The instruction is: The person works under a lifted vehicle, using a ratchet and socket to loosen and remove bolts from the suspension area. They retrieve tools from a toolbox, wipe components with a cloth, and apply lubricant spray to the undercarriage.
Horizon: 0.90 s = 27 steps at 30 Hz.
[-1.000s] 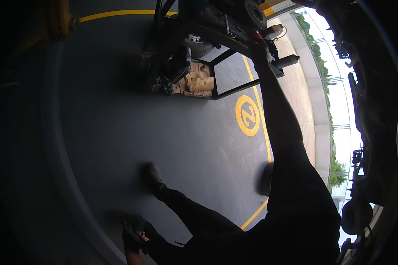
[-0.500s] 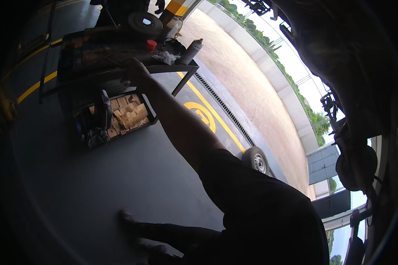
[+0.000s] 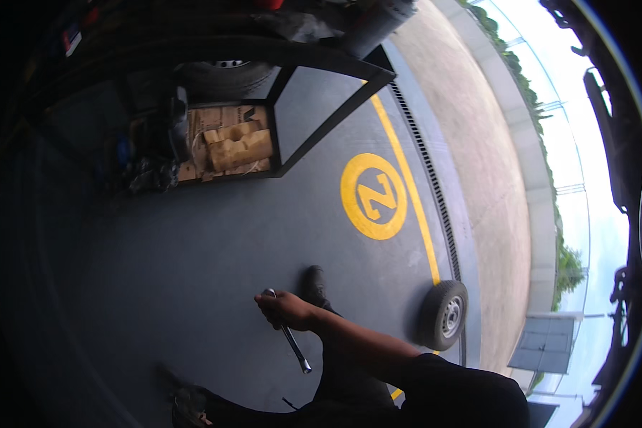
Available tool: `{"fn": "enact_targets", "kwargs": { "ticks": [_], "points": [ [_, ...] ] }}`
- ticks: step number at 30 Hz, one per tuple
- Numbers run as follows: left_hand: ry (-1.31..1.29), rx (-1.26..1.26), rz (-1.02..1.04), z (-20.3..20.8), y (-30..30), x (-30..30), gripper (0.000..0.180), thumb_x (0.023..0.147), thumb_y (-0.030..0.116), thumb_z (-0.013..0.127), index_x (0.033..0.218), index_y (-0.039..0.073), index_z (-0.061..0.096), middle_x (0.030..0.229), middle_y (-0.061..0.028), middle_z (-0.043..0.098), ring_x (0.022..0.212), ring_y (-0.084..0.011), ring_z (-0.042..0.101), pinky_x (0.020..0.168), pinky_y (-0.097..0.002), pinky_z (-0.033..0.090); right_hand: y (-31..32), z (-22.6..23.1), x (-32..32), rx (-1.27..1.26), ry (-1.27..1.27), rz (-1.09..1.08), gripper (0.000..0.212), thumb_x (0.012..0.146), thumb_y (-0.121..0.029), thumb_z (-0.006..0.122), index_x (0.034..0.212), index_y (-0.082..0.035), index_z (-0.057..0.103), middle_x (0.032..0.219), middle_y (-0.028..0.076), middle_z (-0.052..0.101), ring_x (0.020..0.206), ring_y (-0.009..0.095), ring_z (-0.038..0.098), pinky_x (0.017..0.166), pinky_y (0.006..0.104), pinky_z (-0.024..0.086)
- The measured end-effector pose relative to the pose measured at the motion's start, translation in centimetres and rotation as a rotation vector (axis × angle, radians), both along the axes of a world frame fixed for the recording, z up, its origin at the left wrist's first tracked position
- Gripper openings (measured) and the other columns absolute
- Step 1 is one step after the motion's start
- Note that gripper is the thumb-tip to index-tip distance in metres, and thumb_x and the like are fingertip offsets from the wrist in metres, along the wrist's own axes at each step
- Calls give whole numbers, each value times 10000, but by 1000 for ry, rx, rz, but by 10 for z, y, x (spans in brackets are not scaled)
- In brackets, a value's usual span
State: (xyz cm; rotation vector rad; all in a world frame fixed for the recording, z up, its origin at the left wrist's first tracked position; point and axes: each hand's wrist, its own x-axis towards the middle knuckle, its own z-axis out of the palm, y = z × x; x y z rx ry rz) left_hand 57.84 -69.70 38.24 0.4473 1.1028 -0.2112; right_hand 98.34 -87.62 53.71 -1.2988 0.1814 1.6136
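Observation:
My right hand (image 3: 287, 311) is closed around a shiny metal wrench (image 3: 294, 347), held out over the grey floor. One rounded end of the wrench shows above my fingers. The longer part slants down past my hand to a thick end that looks like a socket. My dark-sleeved right arm comes in from the lower right. Below it are my dark trousers and a dark shoe (image 3: 314, 285). My left hand is out of the picture.
A dark metal workbench (image 3: 314, 60) stands ahead, with a spray can (image 3: 379, 27) on top. Its lower shelf holds flattened cardboard (image 3: 239, 146) and dark parts; a tyre (image 3: 225, 77) shows behind. A wheel (image 3: 446, 315) stands at right near a floor drain (image 3: 428, 175). Dark vehicle parts (image 3: 624, 143) hang at far right.
My right hand has drawn back from the workbench toward my body and now shows the wrench in it. The view has shifted, with the bench higher in the picture.

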Motion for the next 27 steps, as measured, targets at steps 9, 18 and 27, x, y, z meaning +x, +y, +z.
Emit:
{"fn": "enact_targets", "kwargs": {
  "ticks": [9, 18, 27],
  "points": [
    [33, -345, 87, 179, -310, 96, 611, 1076, 529, 488, 1472, 64, 515, 1132, -109, 694, 926, -217, 695, 853, -355, 582, -219, -178, -103, -135, 550, 514, 471, 987, -517, 679, 965, -64, 551, 701, 26, 488, 609, 200, 521, 636, 400, 530],
    [332, -52, -100, 320, -285, 209, 429, 1072, 503, 524, 1234, 118, 623, 1036, 22, 650, 910, -84, 622, 804, -284, 533, -212, -229, -181, -46, 151, 419, 150, 1021, -157, 604, 1063, -42, 692, 742, 100, 611, 518, 227, 595, 428, 399, 466],
    [390, 213, -221, 394, -280, 231, 408, 1079, 461, 516, 1139, 80, 648, 962, -17, 665, 831, -126, 648, 757, -304, 544, -179, -195, -145, 174, -40, 549, 189, 1049, -193, 563, 1021, -50, 683, 669, 32, 537, 490, 165, 506, 443, 363, 427]
  ]
}}
